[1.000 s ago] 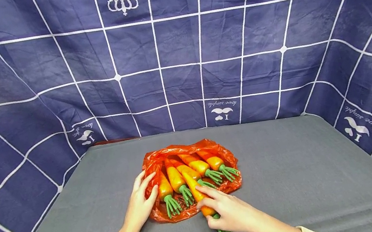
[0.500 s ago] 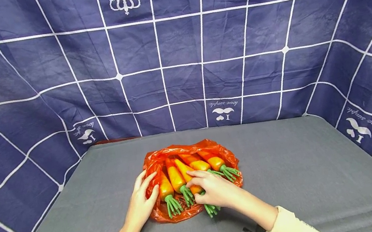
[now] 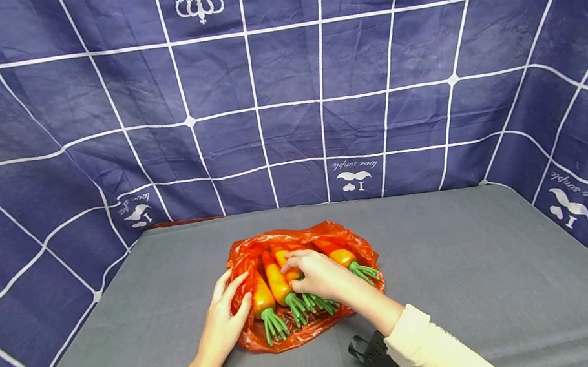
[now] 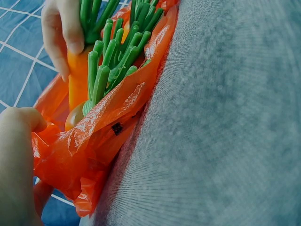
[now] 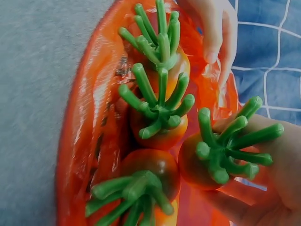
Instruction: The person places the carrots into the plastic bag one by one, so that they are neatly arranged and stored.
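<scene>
A red plastic bag (image 3: 289, 344) lies on its side with its mouth toward me, several orange toy carrots (image 3: 263, 300) inside with their green tops outward. My left hand (image 3: 223, 324) holds the bag's left rim, thumb inside and fingers outside in the left wrist view. My right hand (image 3: 318, 274) reaches into the mouth and grips a carrot (image 5: 200, 165) by its thick end, above the others. Its green stalks (image 5: 233, 148) point out toward the wrist in the right wrist view. The hand covers most of that carrot in the head view.
The bag rests on a grey cloth-covered table (image 3: 463, 272). A blue curtain (image 3: 285, 67) with white grid lines stands behind and at both sides. Black wrist devices (image 3: 369, 350) sit below both forearms.
My right hand has carried the carrot from the bag's front edge forward and inward, over the other carrots. My left hand has stayed at the left rim.
</scene>
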{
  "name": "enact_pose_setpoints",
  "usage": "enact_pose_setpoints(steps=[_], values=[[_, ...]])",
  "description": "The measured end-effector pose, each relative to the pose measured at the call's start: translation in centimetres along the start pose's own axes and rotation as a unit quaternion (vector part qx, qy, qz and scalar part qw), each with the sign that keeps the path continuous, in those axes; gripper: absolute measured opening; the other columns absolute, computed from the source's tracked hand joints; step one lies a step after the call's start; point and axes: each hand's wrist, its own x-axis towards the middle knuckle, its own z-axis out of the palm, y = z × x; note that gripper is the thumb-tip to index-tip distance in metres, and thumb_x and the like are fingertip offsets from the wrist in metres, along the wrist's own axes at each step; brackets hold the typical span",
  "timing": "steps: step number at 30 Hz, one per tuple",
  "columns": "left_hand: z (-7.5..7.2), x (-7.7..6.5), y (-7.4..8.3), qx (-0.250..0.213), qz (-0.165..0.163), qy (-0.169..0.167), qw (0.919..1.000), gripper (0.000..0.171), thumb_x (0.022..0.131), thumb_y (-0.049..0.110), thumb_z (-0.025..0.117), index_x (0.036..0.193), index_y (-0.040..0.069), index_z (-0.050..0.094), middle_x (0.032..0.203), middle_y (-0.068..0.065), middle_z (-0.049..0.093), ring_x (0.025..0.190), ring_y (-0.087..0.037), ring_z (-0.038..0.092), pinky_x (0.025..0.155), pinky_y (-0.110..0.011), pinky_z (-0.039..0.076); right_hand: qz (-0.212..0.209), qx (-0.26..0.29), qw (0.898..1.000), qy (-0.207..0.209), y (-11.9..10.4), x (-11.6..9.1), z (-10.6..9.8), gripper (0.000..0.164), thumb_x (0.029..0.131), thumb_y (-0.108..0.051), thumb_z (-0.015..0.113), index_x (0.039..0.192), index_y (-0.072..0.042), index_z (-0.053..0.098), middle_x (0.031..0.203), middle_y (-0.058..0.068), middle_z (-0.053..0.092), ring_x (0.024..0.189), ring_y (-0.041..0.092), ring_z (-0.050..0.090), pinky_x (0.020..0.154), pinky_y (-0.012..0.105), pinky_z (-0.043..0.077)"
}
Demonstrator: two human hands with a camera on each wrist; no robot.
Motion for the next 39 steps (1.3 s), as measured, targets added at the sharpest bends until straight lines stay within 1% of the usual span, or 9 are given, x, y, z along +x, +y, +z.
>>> enact_pose_setpoints(steps=[6, 9, 15, 17, 23, 26, 30, 36, 39], values=[[0.0, 0.1, 0.0, 0.0, 0.003, 0.002, 1.0, 0.035, 0.083, 0.011, 0.063, 0.118, 0.009, 0.059, 0.133, -0.015, 0.043, 0.12, -0.034, 0.046, 0.092, -0.049, 0.04, 0.055, 0.007, 0.997, 0.059, 0.0, 0.9, 0.7, 0.02, 0.085, -0.03, 0.06, 0.098, -0.018, 0.068, 0.109, -0.001, 0.064, 0.105, 0.018, 0.059, 0.085, 0.035, 0.047], [0.0, 0.1, 0.0, 0.001, 0.002, 0.0, 1.0, 0.035, 0.083, 0.012, 0.063, 0.119, 0.008, 0.059, 0.134, -0.016, 0.043, 0.119, -0.034, 0.046, 0.091, -0.05, 0.04, 0.077, 0.019, 0.994, 0.071, 0.2, 0.9, 1.2, 0.027, 0.088, -0.038, 0.054, 0.103, -0.02, 0.068, 0.112, -0.003, 0.064, 0.105, 0.017, 0.059, 0.083, 0.038, 0.048], [0.0, -0.1, -0.2, 0.0, -0.008, -0.005, 1.0, 0.036, 0.084, 0.013, 0.062, 0.119, 0.009, 0.058, 0.135, -0.017, 0.041, 0.12, -0.034, 0.045, 0.092, -0.051, 0.04, 0.051, 0.077, 0.996, 0.012, 1.0, 0.5, 1.6, 0.039, 0.095, -0.039, 0.041, 0.125, -0.019, 0.056, 0.135, 0.002, 0.049, 0.126, 0.02, 0.045, 0.1, 0.045, 0.037], [0.0, -0.1, -0.3, 0.005, -0.005, 0.0, 1.0, 0.036, 0.084, 0.013, 0.062, 0.119, 0.009, 0.059, 0.134, -0.016, 0.042, 0.119, -0.033, 0.046, 0.092, -0.044, 0.04, 0.048, 0.089, 0.995, 0.001, 1.2, 0.3, 1.4, 0.042, 0.096, -0.041, 0.037, 0.128, -0.02, 0.053, 0.138, 0.002, 0.047, 0.129, 0.02, 0.041, 0.103, 0.044, 0.033], [0.2, 0.0, -0.2, 0.007, -0.001, 0.004, 1.0, 0.036, 0.083, 0.012, 0.063, 0.119, 0.01, 0.059, 0.134, -0.015, 0.043, 0.119, -0.032, 0.046, 0.092, -0.042, 0.038, 0.037, 0.097, 0.994, 0.029, 1.3, -1.1, 0.2, 0.042, 0.094, -0.042, 0.043, 0.129, -0.02, 0.052, 0.138, 0.002, 0.047, 0.128, 0.019, 0.041, 0.104, 0.043, 0.033], [0.2, 0.0, -0.2, 0.003, -0.004, 0.002, 1.0, 0.036, 0.084, 0.013, 0.062, 0.119, 0.009, 0.058, 0.134, -0.016, 0.042, 0.12, -0.033, 0.046, 0.092, -0.048, 0.038, 0.027, 0.092, 0.993, 0.061, 1.3, -2.1, -0.7, 0.041, 0.091, -0.039, 0.05, 0.127, -0.02, 0.054, 0.136, 0.001, 0.049, 0.126, 0.02, 0.044, 0.101, 0.044, 0.036], [0.2, 0.1, -0.1, 0.006, -0.002, 0.006, 1.0, 0.036, 0.083, 0.012, 0.063, 0.119, 0.01, 0.059, 0.134, -0.015, 0.043, 0.119, -0.032, 0.046, 0.092, -0.044, 0.037, 0.012, 0.09, 0.986, 0.138, 1.7, -3.5, -1.8, 0.032, 0.089, -0.029, 0.055, 0.12, -0.02, 0.06, 0.128, -0.001, 0.056, 0.121, 0.018, 0.05, 0.099, 0.042, 0.039], [0.2, 0.1, -0.1, 0.009, 0.008, 0.013, 0.9998, 0.036, 0.083, 0.011, 0.063, 0.118, 0.01, 0.059, 0.133, -0.014, 0.044, 0.118, -0.03, 0.047, 0.093, -0.028, 0.033, -0.014, 0.085, 0.956, 0.28, 3.0, -5.7, -3.3, 0.03, 0.082, -0.007, 0.058, 0.111, -0.015, 0.064, 0.115, 0.0, 0.063, 0.11, 0.016, 0.057, 0.092, 0.036, 0.044], [0.2, -0.1, -0.2, 0.009, 0.013, 0.014, 0.9998, 0.036, 0.082, 0.011, 0.063, 0.118, 0.009, 0.059, 0.133, -0.015, 0.044, 0.118, -0.03, 0.047, 0.094, -0.02, 0.031, -0.01, 0.088, 0.941, 0.326, 4.0, -7.1, -3.9, 0.03, 0.081, -0.003, 0.06, 0.109, -0.013, 0.065, 0.112, 0.0, 0.063, 0.107, 0.016, 0.058, 0.092, 0.029, 0.043]])
